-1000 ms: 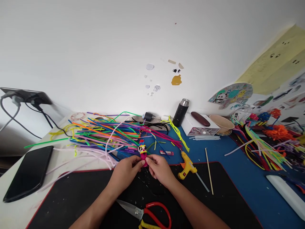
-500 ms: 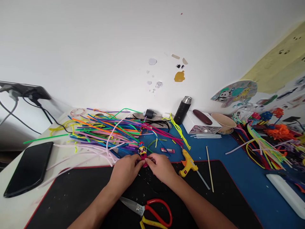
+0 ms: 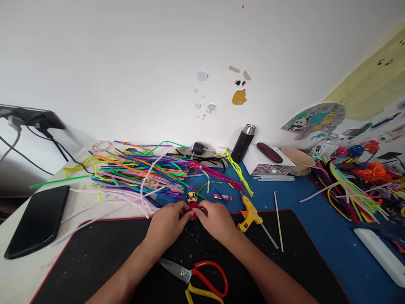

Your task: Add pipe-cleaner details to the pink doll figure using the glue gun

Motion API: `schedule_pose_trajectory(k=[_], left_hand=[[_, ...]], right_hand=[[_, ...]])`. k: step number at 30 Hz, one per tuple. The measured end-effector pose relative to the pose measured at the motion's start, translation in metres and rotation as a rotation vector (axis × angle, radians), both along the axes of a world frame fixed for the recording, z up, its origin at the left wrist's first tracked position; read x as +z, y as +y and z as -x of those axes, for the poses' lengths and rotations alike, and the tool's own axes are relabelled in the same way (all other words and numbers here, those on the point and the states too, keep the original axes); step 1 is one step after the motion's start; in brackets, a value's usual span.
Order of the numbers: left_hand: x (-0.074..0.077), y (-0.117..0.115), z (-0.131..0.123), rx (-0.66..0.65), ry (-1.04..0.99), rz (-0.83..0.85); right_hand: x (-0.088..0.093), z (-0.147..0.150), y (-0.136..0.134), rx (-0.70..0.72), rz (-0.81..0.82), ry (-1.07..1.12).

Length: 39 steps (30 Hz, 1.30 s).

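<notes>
A small pipe-cleaner figure with a red top, a white and black face and a pink body stands upright between my hands. My left hand pinches its pink base from the left, fingers closed. From the right, my right hand grips the same base with closed fingers. Both hands rest at the far edge of a black mat. Just behind them spreads a big pile of coloured pipe cleaners.
Red-handled scissors lie on the mat near my forearms. A yellow glue gun and a wooden stick lie to the right. A black phone is at the left; a flask, box and bowl stand at the back.
The figure has turned slightly upright and both hands shifted a little higher in the view as the camera tilted; the grip on the figure's base is unchanged.
</notes>
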<state>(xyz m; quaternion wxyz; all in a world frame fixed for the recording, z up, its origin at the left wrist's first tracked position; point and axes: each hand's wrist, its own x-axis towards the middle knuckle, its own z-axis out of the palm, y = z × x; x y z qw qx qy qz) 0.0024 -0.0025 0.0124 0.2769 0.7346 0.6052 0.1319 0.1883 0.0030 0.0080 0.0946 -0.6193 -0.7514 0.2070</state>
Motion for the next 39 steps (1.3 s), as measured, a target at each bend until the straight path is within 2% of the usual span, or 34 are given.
schedule_pose_trajectory(k=[8,15,21,25,30,34,39], left_hand=[[0.007,-0.001,-0.001,-0.030,0.042,0.040],[0.002,0.000,0.000,-0.052,0.080,0.003],[0.001,0.001,0.000,-0.081,0.092,-0.004],[-0.002,0.002,0.002,-0.061,0.020,0.024],[-0.007,0.006,0.006,0.017,-0.035,0.066],[-0.011,0.010,0.008,0.046,-0.072,0.015],[-0.020,0.012,0.011,0.059,-0.087,-0.055]], right_hand=[[-0.001,-0.004,0.000,-0.031,0.026,0.118],[-0.005,0.000,-0.001,-0.041,0.012,0.157],[0.001,0.001,-0.001,-0.044,0.038,0.139],[0.005,-0.010,0.002,-0.065,-0.010,0.239],[0.016,-0.062,0.016,-0.258,-0.149,0.441],[0.019,-0.128,0.033,-0.491,-0.278,0.407],[0.007,-0.214,0.055,-0.682,-0.336,0.326]])
